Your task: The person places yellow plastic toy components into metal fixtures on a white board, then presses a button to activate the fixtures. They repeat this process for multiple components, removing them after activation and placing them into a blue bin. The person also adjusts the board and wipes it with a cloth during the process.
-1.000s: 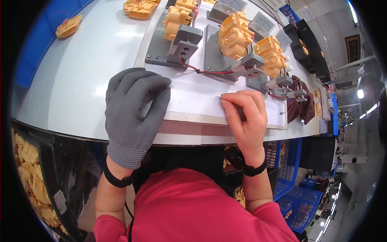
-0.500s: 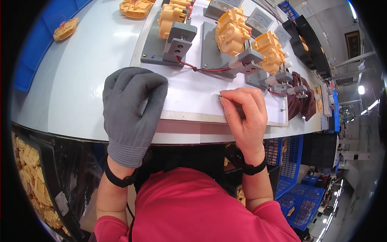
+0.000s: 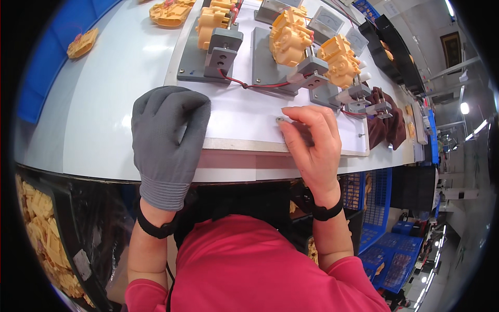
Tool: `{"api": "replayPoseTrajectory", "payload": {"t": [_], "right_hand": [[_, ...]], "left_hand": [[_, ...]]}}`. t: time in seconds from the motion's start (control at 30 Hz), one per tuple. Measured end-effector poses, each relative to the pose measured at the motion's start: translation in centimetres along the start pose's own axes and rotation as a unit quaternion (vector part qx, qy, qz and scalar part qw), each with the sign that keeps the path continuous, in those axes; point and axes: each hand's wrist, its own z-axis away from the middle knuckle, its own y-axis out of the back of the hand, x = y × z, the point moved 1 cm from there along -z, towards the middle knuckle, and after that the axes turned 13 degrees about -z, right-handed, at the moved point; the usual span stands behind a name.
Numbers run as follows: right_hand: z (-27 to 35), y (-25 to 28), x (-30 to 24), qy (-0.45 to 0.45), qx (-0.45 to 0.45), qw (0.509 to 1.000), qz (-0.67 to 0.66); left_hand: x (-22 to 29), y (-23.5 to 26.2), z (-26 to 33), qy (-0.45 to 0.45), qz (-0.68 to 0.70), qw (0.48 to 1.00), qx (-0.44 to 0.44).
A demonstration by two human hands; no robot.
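My left hand wears a grey knit glove and rests at the near left edge of a white board. Its fingers curl in toward the thumb, and the fingertips are hidden, so whatever they may hold cannot be seen. Bare, my right hand hovers over the board's near edge, thumb and forefinger slightly apart. A small greyish spot shows at the thumb tip; I cannot tell if it is the nail or a tiny part. Beyond both hands, yellow plastic gear housings sit on grey fixtures, with a red-and-black wire in front.
Analog panel meters stand behind the fixtures. More yellow housings lie at the far left, beside a blue bin. A brown cloth lies at the right. Below the table are a black crate of yellow parts and blue baskets.
My right thumb and forefinger have parted slightly from a pinch. My left hand keeps its curled pose. The whole view has shifted a little.
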Motion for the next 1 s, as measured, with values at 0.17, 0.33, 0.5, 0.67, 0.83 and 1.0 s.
{"api": "replayPoseTrajectory", "payload": {"t": [0.17, 0.33, 0.5, 0.67, 0.83, 1.0], "right_hand": [[0.0, 1.3, -0.1, -0.041, 0.007, 0.993, -0.109], [1.7, 4.2, -0.5, -0.136, 0.098, 0.955, -0.243], [1.9, 7.4, 1.4, -0.148, 0.153, 0.965, -0.156], [2.0, 8.6, 2.5, -0.172, 0.155, 0.96, -0.154], [2.8, 8.5, 2.8, -0.251, 0.138, 0.952, -0.106], [2.9, 8.3, 2.9, -0.174, 0.042, 0.983, -0.05]], "left_hand": [[0.0, 0.1, 0.0, 0.009, 0.01, 1.0, -0.004], [0.0, 0.0, 0.0, 0.004, 0.012, 1.0, -0.008], [-0.1, 0.0, 0.2, -0.002, 0.016, 1.0, -0.001], [-0.2, 0.2, 0.2, 0.007, 0.026, 1.0, -0.006], [0.0, 0.4, 0.2, 0.015, 0.024, 1.0, -0.012], [-1.3, -0.7, 1.0, 0.013, 0.07, 0.997, -0.03]]}}
